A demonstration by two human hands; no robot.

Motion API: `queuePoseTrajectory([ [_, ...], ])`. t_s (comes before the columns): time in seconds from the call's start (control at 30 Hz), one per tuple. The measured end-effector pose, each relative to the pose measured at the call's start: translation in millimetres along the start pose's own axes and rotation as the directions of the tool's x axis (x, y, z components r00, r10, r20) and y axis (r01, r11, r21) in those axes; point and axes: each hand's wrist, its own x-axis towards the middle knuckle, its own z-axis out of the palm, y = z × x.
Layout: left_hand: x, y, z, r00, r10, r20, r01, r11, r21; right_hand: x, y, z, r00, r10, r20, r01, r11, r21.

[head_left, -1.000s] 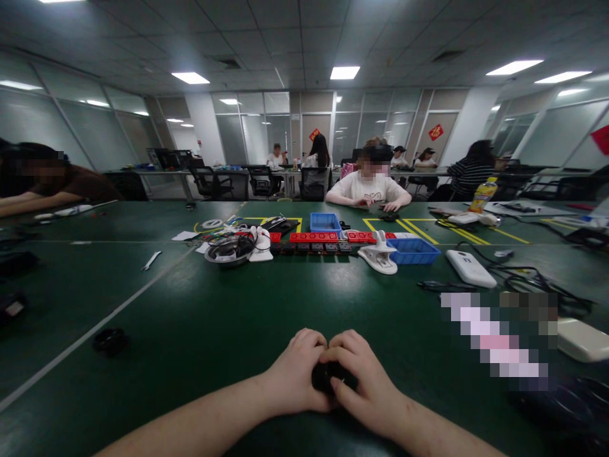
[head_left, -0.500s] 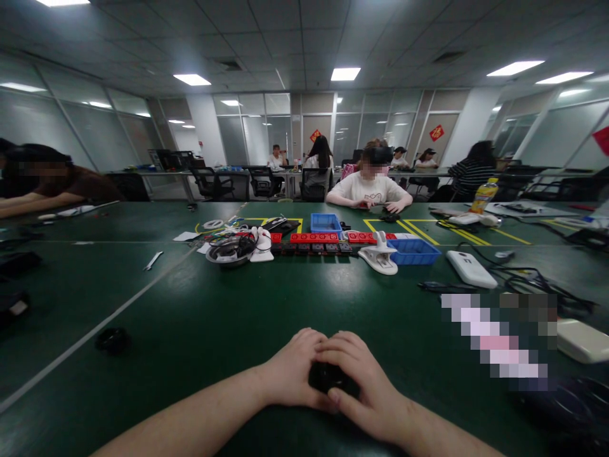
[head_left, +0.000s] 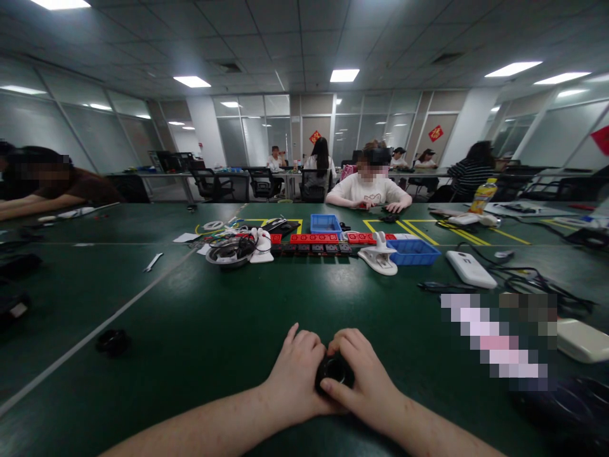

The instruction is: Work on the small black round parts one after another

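Between my two hands, low in the middle of the view, is a black round part [head_left: 337, 371] with a ring-like top and a glossy centre; its exact kind is unclear. My right hand [head_left: 364, 368] curls round it from the right, thumb across the near side of its rim and fingers along the far side. On the left of the part, my left hand [head_left: 297, 371] is wrapped against it, one finger raised. The left thumb is mostly hidden. Farther left, a similar small black part [head_left: 113, 341] lies on the green table [head_left: 214, 330].
Across the table stand a metal bowl of cables [head_left: 231, 252], a red and black strip [head_left: 314, 243], a white clamp [head_left: 379, 254] and a blue bin [head_left: 413, 251]. A wrench [head_left: 153, 262] lies left. White device [head_left: 471, 269] and cables are right. A person [head_left: 368, 184] sits opposite.
My right fingers have drawn back from over the black part, so its ring-shaped top now shows. My left fingers have spread slightly, one lifting.
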Motion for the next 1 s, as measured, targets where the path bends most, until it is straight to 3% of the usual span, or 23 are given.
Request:
queuePoseTrajectory([
  [0.23, 4.8, -8.8, -3.2, 0.994, 0.091, 0.052, -0.087, 0.993, -0.076, 1.0, -3.6, -4.8, 0.999, -0.03, 0.036, 0.029, 0.999, 0.017],
  [0.43, 12.1, -23.8, -3.9, 0.963, 0.242, 0.119, -0.219, 0.958, -0.183, 3.3, -6.6, -11.0, 0.967, -0.243, 0.073, 0.237, 0.968, 0.077],
  [0.53, 13.4, -26.5, -5.7, 0.943, 0.291, 0.161, -0.261, 0.947, -0.186, 2.4, -5.6, -11.7, 0.953, -0.29, 0.087, 0.283, 0.955, 0.082],
  [0.77, 11.7, -23.0, -7.2, 0.965, 0.214, 0.153, -0.186, 0.967, -0.176, -1.4, -3.6, -9.6, 0.966, -0.254, 0.053, 0.251, 0.966, 0.062],
  [1.0, 3.4, -7.7, -1.7, 0.992, 0.124, 0.019, -0.122, 0.99, -0.072, -2.6, 0.8, -4.8, 0.99, -0.141, -0.026, 0.141, 0.99, 0.01],
])
